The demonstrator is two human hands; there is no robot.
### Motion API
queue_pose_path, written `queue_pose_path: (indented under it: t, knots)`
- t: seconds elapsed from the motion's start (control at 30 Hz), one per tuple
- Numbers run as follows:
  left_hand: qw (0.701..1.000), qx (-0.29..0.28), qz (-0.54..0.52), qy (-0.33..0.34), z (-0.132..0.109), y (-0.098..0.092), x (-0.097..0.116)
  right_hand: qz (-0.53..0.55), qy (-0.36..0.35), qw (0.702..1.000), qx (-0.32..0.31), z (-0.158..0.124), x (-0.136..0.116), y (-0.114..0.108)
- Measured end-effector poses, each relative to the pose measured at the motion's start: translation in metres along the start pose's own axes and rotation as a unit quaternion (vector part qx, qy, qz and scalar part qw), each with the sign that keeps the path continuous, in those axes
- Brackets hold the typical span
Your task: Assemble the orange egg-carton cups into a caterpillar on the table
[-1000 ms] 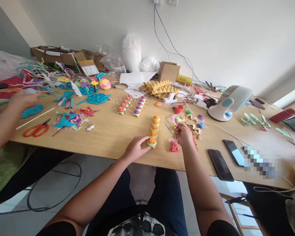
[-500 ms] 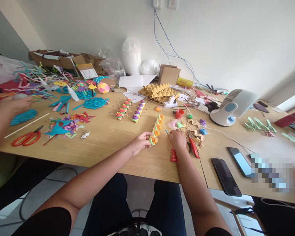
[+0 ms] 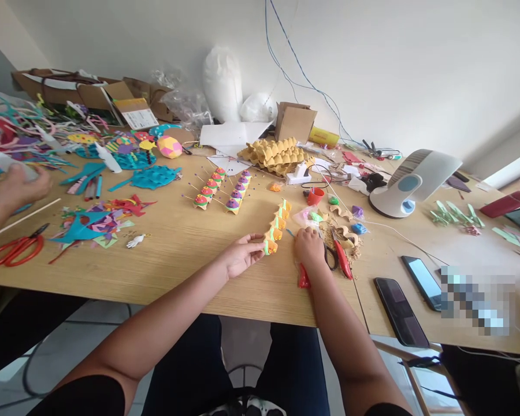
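My left hand [image 3: 245, 255] grips the near end of an egg-carton strip [image 3: 278, 226], its cups covered with orange and green clay. The strip is tipped so that its cups face right. My right hand [image 3: 309, 247] rests on the table right of the strip, with its fingers curled. A thin blue tip [image 3: 290, 233] shows beside these fingers; whether they hold it I cannot tell. Under the wrist lies a red clay packet [image 3: 304, 276]. Close by on the right are black-handled scissors [image 3: 330, 257] and a red cutter [image 3: 342, 260].
Two decorated carton strips, one red [image 3: 208, 189] and one purple [image 3: 238, 192], stand further back. Behind are yellow egg cartons [image 3: 277, 156]. A white fan [image 3: 409, 185] and phones [image 3: 401, 312] are at right. At left, another person's hand [image 3: 30, 185] holds a white bottle near orange scissors [image 3: 15, 251].
My left hand has tipped the carton strip over to the right. My right hand has shifted slightly toward me. The view has turned a little right, and the other person's hand now shows a bottle.
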State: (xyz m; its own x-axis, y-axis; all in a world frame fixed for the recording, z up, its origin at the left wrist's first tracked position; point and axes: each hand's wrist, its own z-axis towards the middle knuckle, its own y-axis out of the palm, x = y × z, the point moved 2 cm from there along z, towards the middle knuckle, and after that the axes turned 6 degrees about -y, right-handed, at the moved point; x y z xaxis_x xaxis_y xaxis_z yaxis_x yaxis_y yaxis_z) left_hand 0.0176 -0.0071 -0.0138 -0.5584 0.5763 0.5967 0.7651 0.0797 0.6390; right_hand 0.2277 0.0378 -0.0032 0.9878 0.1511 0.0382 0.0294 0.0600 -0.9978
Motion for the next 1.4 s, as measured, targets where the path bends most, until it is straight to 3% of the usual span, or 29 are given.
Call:
queue_pose_path:
  t: [0.2,0.33,0.4,0.43,0.5,0.57,0.63,0.73,0.93,1.1,1.4]
  knots:
    - [0.994,0.035,-0.101,-0.013,-0.002,0.001,0.008,0.041,-0.009,0.999,0.019,0.000,-0.001,0.000]
    - [0.992,0.036,-0.118,-0.012,-0.002,-0.001,0.009,0.228,0.011,0.970,0.081,0.003,0.003,-0.006]
    - [0.992,0.033,-0.119,-0.019,-0.002,-0.001,0.008,0.419,0.028,0.904,0.083,0.005,0.007,-0.008]
    - [0.992,0.031,-0.120,-0.023,-0.003,0.000,0.007,0.526,0.035,0.847,0.074,0.005,0.009,-0.008]
    - [0.991,0.026,-0.125,-0.028,-0.003,0.001,0.006,0.708,0.043,0.703,0.046,0.005,0.010,-0.008]
    - [0.991,0.022,-0.132,-0.029,-0.003,0.002,0.006,0.815,0.045,0.578,0.022,0.005,0.011,-0.008]
    - [0.989,0.022,-0.144,-0.025,-0.003,0.003,0.006,0.860,0.049,0.507,0.010,0.005,0.010,-0.010]
    - [0.988,0.022,-0.155,-0.015,-0.003,0.003,0.006,0.887,0.057,0.458,0.002,0.005,0.008,-0.013]
    - [0.991,-0.001,-0.136,-0.011,-0.003,0.004,0.005,0.911,0.069,0.407,-0.019,0.000,0.000,-0.018]
    - [0.990,-0.005,-0.140,-0.018,-0.005,0.008,0.005,0.915,0.087,0.392,-0.046,-0.003,-0.009,-0.016]
    - [0.991,-0.078,-0.107,0.010,-0.009,0.009,0.004,0.881,0.022,0.472,-0.031,-0.011,-0.017,-0.023]
